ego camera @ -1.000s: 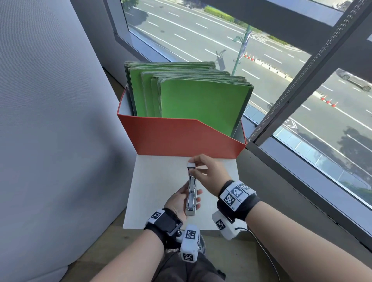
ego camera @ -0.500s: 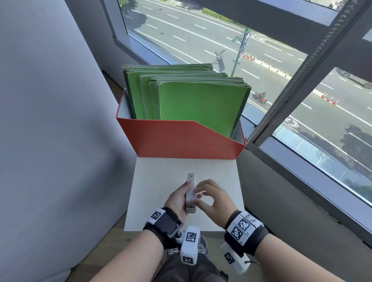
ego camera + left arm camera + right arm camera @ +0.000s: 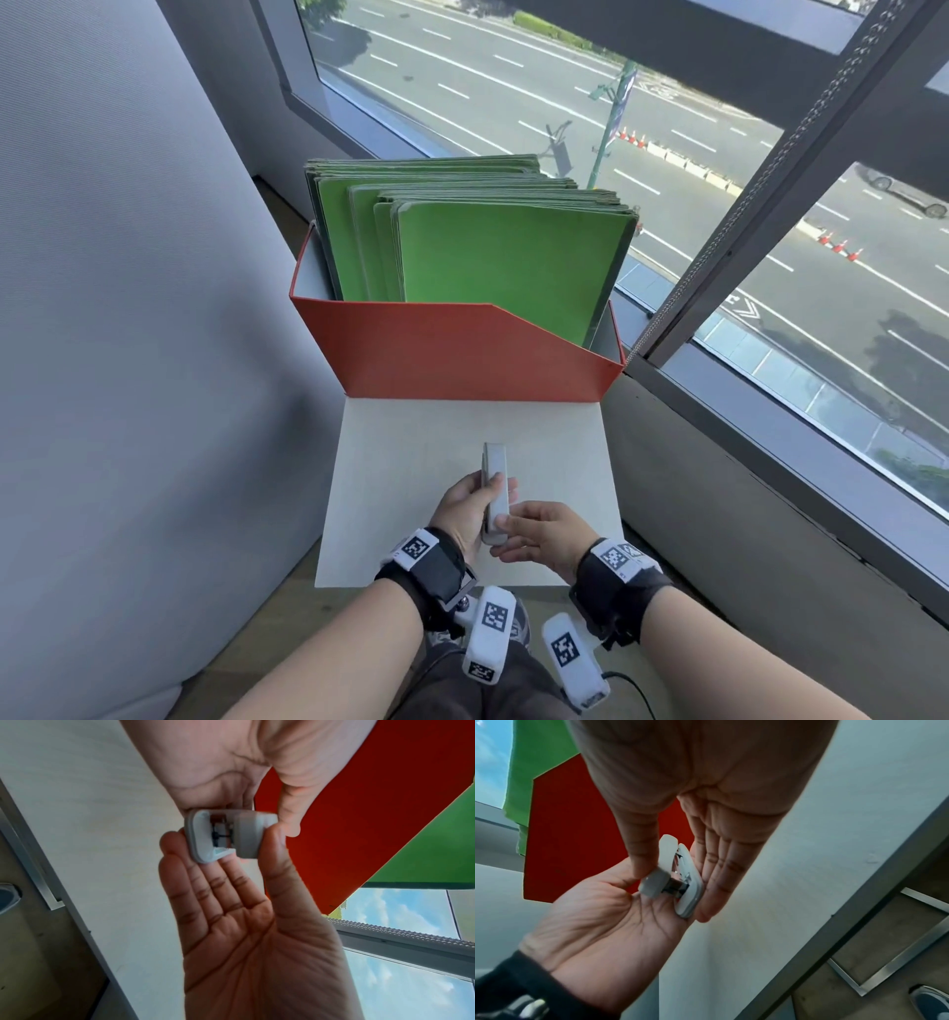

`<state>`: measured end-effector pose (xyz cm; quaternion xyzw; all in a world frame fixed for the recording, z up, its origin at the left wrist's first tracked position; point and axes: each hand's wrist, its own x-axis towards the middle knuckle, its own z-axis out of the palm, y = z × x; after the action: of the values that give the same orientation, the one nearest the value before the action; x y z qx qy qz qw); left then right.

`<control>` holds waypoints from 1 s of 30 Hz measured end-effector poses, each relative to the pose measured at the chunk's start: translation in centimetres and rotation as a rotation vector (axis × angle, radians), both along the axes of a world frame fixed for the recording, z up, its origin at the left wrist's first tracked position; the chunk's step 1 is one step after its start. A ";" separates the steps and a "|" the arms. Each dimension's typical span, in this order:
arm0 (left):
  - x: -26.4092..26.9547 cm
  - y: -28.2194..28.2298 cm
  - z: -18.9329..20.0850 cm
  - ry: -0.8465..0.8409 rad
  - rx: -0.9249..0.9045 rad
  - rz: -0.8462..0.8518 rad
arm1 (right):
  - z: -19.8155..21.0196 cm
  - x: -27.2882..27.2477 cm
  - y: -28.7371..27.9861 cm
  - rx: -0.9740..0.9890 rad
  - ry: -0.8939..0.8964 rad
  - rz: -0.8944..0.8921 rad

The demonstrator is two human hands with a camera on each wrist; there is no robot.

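A wide window (image 3: 770, 267) looks down on a road, and a grey wall (image 3: 128, 308) closes the left side. Against the window stands a red box (image 3: 462, 354) packed with green folders (image 3: 503, 267) set upright. The box sits at the far edge of a small white table (image 3: 411, 437).

Over the near half of that table both hands meet on one thing. The left hand (image 3: 464, 509) grips a grey stapler (image 3: 496, 478) along its side, thumb over the top and fingers underneath. The right hand (image 3: 544, 532) pinches the near end of it between thumb and fingers. The stapler is held clear of the table, its front end pointing at the box. In the wrist views its top arm and base lie close together with a narrow gap, and the metal works show at the back end.

The step in hand looks like readying the stapler, most likely pressing the arm and base back together. The next move probably calls for a firm squeeze at the back end while the left hand holds the body steady, with fingertips kept out of the gap.

No brand can be read on the stapler, and the folders and box show no labels. The wristbands (image 3: 416, 547) carry only square black-and-white code patches, no words.
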<state>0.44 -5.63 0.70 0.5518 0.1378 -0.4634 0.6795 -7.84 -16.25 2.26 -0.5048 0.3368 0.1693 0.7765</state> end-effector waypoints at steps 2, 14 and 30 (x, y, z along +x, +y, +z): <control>0.0 0.1 0.1 -0.006 -0.006 -0.008 | -0.3 -0.1 0.1 -0.015 -0.002 0.004; 1.3 -1.4 0.6 -0.310 0.201 -0.251 | -0.5 0.3 -1.5 -0.224 -0.076 0.018; 1.7 -11.3 -1.4 -0.598 0.552 -0.629 | 0.3 1.4 -9.0 -0.594 0.103 0.148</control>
<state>2.14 -16.89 -0.68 0.8339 -0.1179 -0.4135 0.3460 -6.40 -25.23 2.60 -0.7236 0.3725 0.1451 0.5627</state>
